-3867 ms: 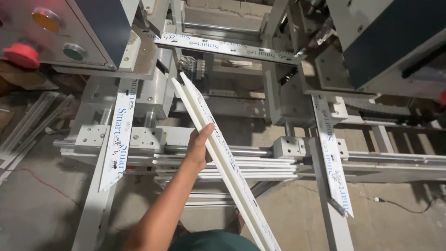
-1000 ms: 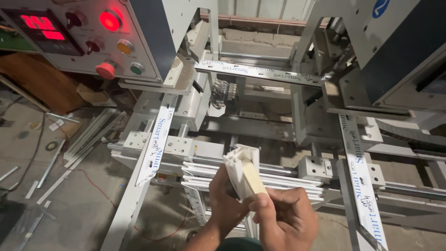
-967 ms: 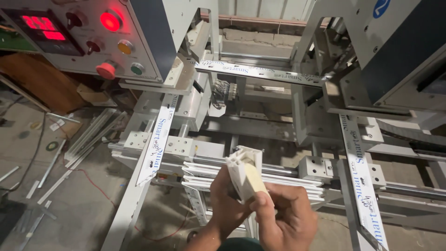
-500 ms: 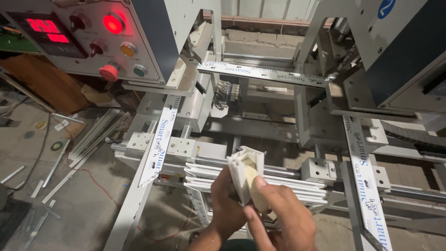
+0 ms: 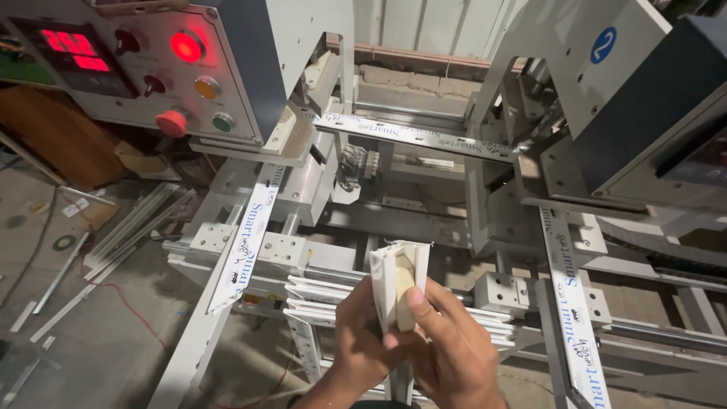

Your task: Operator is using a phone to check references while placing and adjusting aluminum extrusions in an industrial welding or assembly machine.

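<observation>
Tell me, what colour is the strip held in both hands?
White profile strip, seen best in the head view.

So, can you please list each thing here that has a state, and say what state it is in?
White profile piece: upright, gripped by both hands.
Left hand: closed around the piece.
Right hand: closed, thumb on the piece's open end.
Round red lamp: lit.
Red digit display: on.
Red mushroom button: cannot tell if pressed.

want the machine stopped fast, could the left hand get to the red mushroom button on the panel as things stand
Probably not at once: the left hand grips the white profile piece together with the right hand. Nothing stands between it and the red button.
</observation>
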